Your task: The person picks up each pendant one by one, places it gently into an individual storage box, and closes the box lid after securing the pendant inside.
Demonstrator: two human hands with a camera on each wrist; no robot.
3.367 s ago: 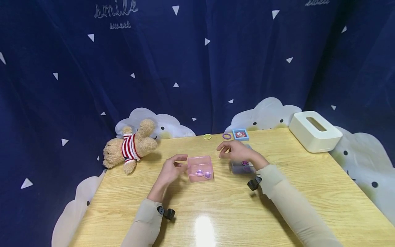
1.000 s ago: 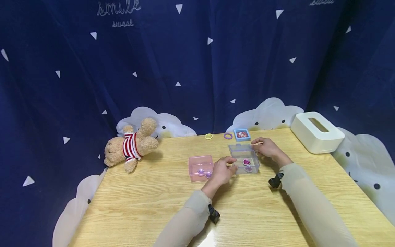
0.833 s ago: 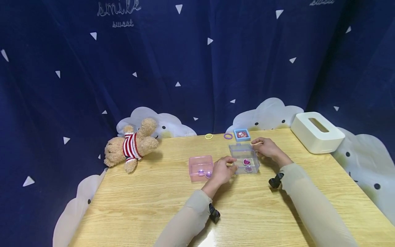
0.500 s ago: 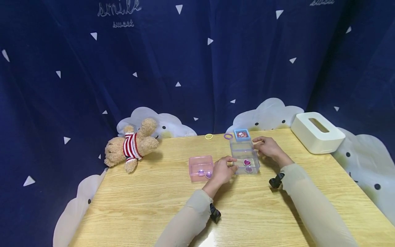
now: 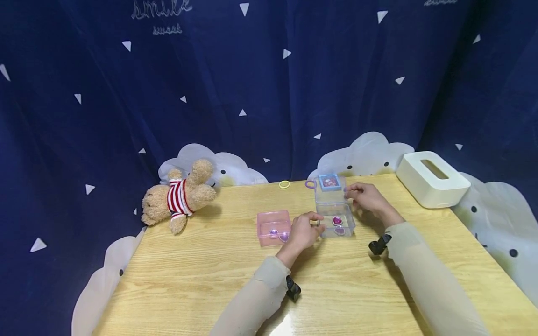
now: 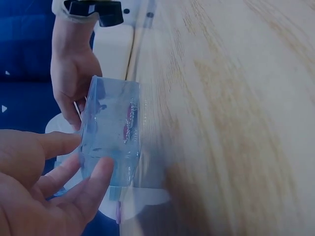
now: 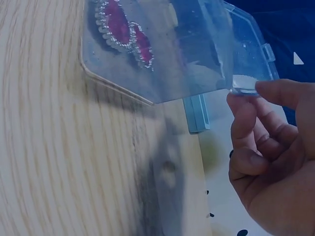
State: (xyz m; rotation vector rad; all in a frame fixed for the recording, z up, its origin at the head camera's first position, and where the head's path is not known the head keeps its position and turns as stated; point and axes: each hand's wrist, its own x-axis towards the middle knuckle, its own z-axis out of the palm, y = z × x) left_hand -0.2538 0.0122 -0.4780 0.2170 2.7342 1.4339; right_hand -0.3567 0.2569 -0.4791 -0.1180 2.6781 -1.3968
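Note:
A clear bluish plastic box (image 5: 344, 227) stands on the table with its hinged lid (image 5: 325, 195) swung up and back. My right hand (image 5: 366, 198) pinches the lid's right edge between thumb and fingers, as the right wrist view shows. The fingertips of my left hand (image 5: 303, 231) touch the box's left side, the fingers fairly straight. Inside the box lies a magenta heart-shaped gem (image 5: 337, 220) with a beaded white edge. A paler gem (image 5: 339, 230) shows through the front wall. To the left stands a pink box (image 5: 269, 218) holding two purple gems (image 5: 273, 234).
Seen through the raised lid is a blue-framed square picture (image 5: 329, 183). A purple ring (image 5: 310, 185) and a yellow ring (image 5: 284, 185) lie along the back edge. A teddy bear (image 5: 178, 198) in a striped shirt lies left; a white tissue box (image 5: 433, 184) stands right.
Both hands have moved right from their earlier places, the left from beside the pink box to the clear box. The lid has tilted further up and back, over the picture, with my right hand.

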